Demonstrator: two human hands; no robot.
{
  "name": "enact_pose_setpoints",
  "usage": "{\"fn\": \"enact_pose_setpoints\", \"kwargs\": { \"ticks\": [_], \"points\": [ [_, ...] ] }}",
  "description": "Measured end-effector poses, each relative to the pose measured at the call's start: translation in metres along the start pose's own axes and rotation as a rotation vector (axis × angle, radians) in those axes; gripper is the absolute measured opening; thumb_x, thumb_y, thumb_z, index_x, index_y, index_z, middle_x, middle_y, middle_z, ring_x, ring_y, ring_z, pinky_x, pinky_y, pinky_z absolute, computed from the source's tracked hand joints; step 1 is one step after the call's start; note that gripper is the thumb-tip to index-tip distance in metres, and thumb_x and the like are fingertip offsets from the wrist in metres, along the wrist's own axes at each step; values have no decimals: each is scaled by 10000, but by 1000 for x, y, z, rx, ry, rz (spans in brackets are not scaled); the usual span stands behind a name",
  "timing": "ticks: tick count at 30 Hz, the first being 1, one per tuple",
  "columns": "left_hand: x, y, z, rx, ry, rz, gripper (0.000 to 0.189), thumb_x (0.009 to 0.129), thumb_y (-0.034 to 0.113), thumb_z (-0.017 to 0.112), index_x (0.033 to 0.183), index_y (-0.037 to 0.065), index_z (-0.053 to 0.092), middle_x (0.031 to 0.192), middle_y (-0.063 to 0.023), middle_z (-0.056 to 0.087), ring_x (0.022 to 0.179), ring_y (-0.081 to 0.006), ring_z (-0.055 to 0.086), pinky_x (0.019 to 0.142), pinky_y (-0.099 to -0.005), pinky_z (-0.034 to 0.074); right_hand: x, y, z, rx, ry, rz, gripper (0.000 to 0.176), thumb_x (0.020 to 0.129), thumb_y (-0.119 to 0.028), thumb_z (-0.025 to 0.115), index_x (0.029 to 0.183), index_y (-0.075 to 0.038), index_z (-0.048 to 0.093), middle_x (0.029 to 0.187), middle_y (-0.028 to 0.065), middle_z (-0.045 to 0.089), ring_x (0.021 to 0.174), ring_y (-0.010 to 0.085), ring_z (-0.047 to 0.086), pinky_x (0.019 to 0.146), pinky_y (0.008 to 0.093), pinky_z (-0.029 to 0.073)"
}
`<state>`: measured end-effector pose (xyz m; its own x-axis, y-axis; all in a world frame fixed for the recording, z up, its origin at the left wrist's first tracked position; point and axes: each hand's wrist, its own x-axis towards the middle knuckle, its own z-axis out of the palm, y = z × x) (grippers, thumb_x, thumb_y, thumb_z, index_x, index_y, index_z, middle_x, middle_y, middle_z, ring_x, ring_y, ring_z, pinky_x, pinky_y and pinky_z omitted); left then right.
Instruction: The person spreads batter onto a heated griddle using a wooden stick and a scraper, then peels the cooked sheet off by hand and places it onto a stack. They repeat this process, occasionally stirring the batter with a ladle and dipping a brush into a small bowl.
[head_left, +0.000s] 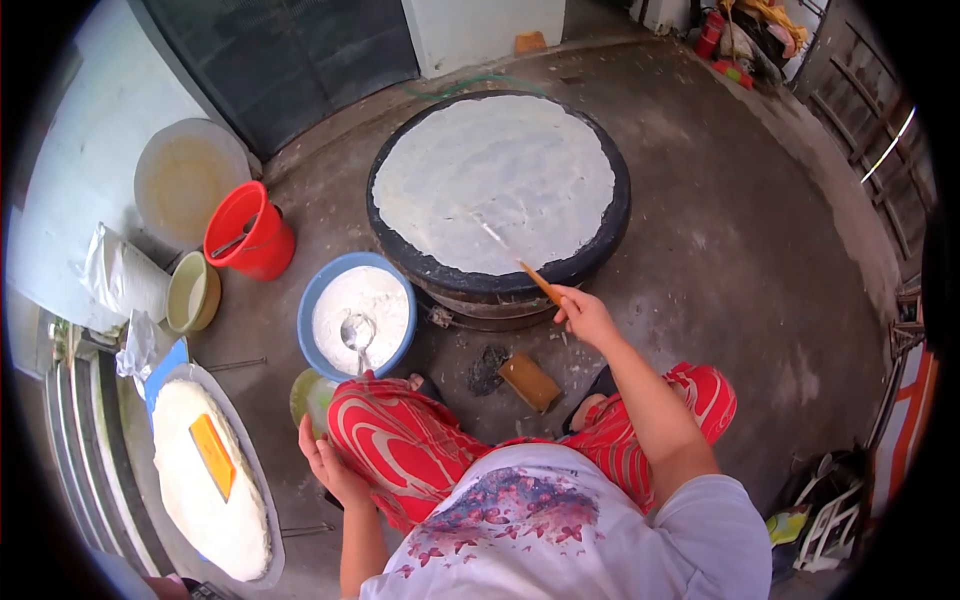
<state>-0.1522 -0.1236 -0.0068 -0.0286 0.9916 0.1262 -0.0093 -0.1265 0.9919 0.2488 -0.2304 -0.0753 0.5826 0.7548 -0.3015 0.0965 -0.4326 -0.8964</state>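
Note:
My right hand (588, 316) is closed around the wooden handle of a long thin-bladed spatula (541, 283). The blade's tip lies on a wide, thin pale sheet (490, 180) that covers most of a round black griddle (617, 215). Near my left knee, my left hand (328, 467) holds nothing, its fingers apart. Ahead of it stands a blue basin (306, 318) of white batter or flour, with a metal ladle (356, 333) in it. A stack of pale round sheets (200, 500) lies at the left, an orange scraper (212, 456) on top.
A red bucket (262, 245), an olive bowl (194, 292) and a round board (188, 180) stand by the left wall. A brown block (530, 382) lies between my feet. A red fire extinguisher (709, 34) stands at the far right.

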Motion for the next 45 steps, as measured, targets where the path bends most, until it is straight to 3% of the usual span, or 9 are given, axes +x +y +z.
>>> {"fn": "enact_pose_setpoints", "kwargs": {
  "ticks": [5,10,16,25,33,37,40,42,45],
  "points": [
    [-7,6,8,346,-86,222,413,899,185,382,1265,-6,378,1307,-130,337,1189,-220,345,971,-316,276,-34,-87,7,616,-41,-21,504,841,-32,498,1310,-117,331,804,58,582,498,91,484,430,216,418],
    [-5,1,9,507,-95,302,417,881,172,400,1250,-20,385,1305,-163,329,1204,-278,328,1006,-357,237,2,-42,-13,321,78,97,497,799,54,483,1255,-83,343,883,84,568,495,88,467,400,214,399],
    [-2,-1,12,545,-83,332,413,867,168,429,1230,-28,403,1281,-177,355,1199,-298,327,1014,-378,222,32,-42,-45,661,120,15,416,841,10,440,1239,-85,373,970,92,539,505,97,450,396,226,383],
    [0,-3,13,537,-82,314,404,864,166,431,1217,-30,414,1282,-179,355,1196,-304,331,1012,-381,226,87,-28,-58,393,247,231,333,933,-158,308,1252,-124,395,823,65,537,487,99,410,392,228,368],
    [-1,1,16,578,-89,333,399,862,151,430,1215,-35,412,1279,-182,359,1197,-306,330,1012,-385,227,109,-55,-41,-751,395,135,416,836,-168,400,1247,-127,450,1005,197,587,945,331,571,799,386,451],
    [0,1,16,585,-83,342,403,868,169,431,1214,-37,413,1275,-184,364,1193,-309,333,1008,-387,230,101,-46,-30,-762,363,146,416,837,-179,415,1248,-124,449,1022,205,578,949,344,562,790,390,450],
    [0,3,18,571,-90,329,405,873,181,430,1214,-37,412,1278,-184,361,1190,-309,335,1006,-387,232,91,-15,-39,-495,418,-126,398,852,-166,424,1244,-108,448,877,187,610,732,291,611,621,349,475],
    [0,1,17,571,-97,334,405,874,184,429,1213,-37,413,1279,-183,358,1191,-308,335,1005,-386,233,69,-24,-56,603,166,262,373,871,-142,418,1241,-121,463,725,98,560,483,172,500,441,277,405],
    [0,-1,16,563,-104,343,405,876,188,428,1213,-36,413,1281,-182,353,1193,-307,333,1006,-385,232,52,-31,-45,453,438,266,351,889,-136,395,1228,-130,489,717,45,502,437,106,392,399,242,350]
  ]
}}
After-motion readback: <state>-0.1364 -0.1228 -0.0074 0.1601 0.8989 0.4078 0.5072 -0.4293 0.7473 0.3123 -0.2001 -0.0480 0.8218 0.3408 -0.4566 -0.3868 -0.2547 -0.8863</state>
